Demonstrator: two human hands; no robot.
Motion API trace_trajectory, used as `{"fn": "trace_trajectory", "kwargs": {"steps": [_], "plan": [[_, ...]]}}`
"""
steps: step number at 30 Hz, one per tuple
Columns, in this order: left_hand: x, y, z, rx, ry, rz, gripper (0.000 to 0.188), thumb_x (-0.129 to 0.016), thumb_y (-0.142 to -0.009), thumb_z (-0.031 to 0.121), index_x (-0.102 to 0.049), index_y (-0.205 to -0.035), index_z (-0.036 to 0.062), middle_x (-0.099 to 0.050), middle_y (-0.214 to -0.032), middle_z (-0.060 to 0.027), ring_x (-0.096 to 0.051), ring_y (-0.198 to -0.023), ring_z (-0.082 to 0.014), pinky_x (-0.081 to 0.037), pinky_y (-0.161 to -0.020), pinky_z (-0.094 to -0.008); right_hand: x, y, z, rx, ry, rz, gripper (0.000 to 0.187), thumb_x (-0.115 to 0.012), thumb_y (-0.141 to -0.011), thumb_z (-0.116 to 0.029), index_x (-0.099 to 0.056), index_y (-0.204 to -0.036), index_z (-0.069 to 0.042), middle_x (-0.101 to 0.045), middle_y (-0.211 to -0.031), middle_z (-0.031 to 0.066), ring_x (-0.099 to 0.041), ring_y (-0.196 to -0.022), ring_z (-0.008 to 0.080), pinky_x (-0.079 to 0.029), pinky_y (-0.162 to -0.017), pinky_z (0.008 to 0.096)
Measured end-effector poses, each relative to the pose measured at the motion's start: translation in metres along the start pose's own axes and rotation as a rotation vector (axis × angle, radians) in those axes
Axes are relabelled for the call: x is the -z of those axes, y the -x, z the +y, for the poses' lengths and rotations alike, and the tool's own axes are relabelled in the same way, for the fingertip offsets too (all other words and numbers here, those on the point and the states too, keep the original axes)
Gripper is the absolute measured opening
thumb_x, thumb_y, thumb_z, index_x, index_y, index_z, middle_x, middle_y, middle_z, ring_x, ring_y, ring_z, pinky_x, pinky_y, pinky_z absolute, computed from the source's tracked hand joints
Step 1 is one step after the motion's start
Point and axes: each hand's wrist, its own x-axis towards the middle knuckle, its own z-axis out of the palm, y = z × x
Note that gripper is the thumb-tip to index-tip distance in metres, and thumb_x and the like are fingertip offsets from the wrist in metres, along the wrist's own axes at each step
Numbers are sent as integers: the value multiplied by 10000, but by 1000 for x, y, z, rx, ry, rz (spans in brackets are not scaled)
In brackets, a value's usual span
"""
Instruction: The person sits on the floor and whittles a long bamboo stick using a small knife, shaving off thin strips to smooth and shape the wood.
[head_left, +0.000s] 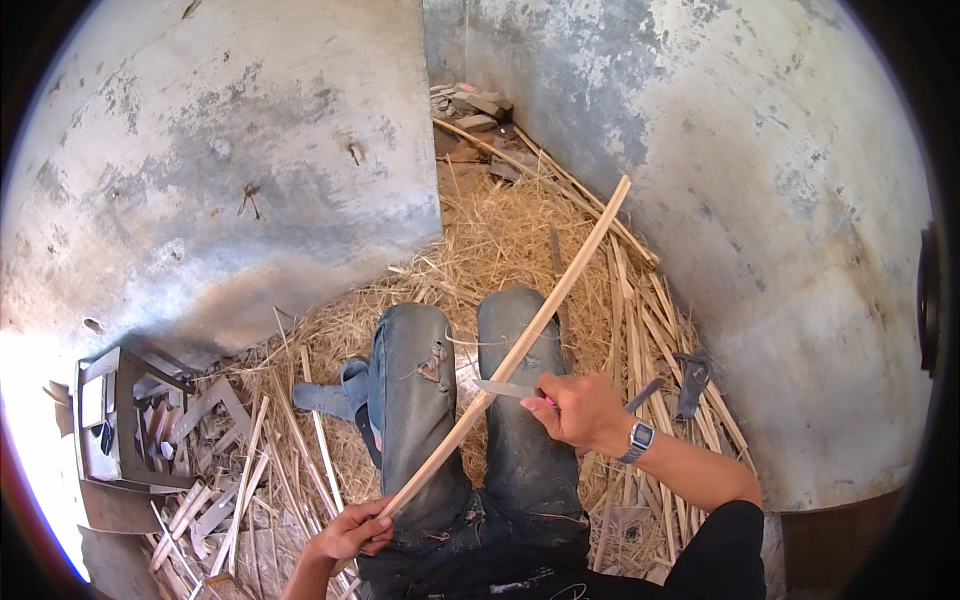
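A long pale strip of split wood or bamboo [545, 312] slants across my jeans-clad legs, from my lap up toward the far right. My left hand [352, 530] is closed around its near lower end. In my right hand [580, 408], with a watch on the wrist, is a knife [508, 388]; my fingers wrap its handle and hide most of it. The blade points left and lies across the strip near its middle, seemingly touching it. A thin curled shaving hangs by the strip above my knees.
Shavings [490, 235] cover the floor around my legs. Several long strips [625, 330] lie along the right wall [780, 250]. At the left stand a wooden frame box [125, 420] and scattered offcuts [215, 415]. Rubble [475, 105] sits in the far corner.
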Motion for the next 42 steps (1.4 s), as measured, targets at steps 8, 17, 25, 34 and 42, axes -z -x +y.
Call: {"fn": "trace_trajectory", "kwargs": {"steps": [8,17,25,34,42], "plan": [[0,-1,-11,32,109,-43,559,-503,-1101,135,-317,-1624,68,-433,-779,-18,-386,-623,-101,-310,-527,-247,-1,-38,67,-294,243,5,575,-462,-1064,-530,-618,-749,-75,-570,-530,174,-596,-475,378,-464,-447,490],[-6,3,0,3,9,-9,536,-498,-1101,123,-346,-1609,42,-450,-745,-10,-408,-606,-92,-330,-525,-241,21,-44,79,-294,240,-81,623,-400,-1080,-551,-624,-746,-74,-587,-553,165,-612,-501,382,-476,-458,495],[-33,5,18,-319,-834,227,525,-613,-1027,111,-483,-1520,-15,-542,-638,-98,-518,-556,-167,-448,-586,-328,-4,-12,14,-66,240,-246,624,-409,-1061,-591,-630,-778,-80,-569,-500,135,-625,-465,349,-491,-430,469],[-36,4,20,-404,-966,277,510,-635,-988,67,-522,-1466,-69,-582,-667,-173,-605,-570,-302,-476,-601,-382,-2,-17,34,-68,219,-204,605,-431,-1075,-536,-633,-762,-60,-558,-500,167,-593,-447,366,-458,-422,479],[-31,4,17,-344,-962,284,506,-640,-995,81,-528,-1468,-59,-571,-649,-160,-598,-556,-268,-470,-591,-378,-4,-20,39,-102,168,-98,629,-412,-1091,-507,-620,-729,-37,-560,-533,180,-563,-451,377,-455,-441,486]]}}
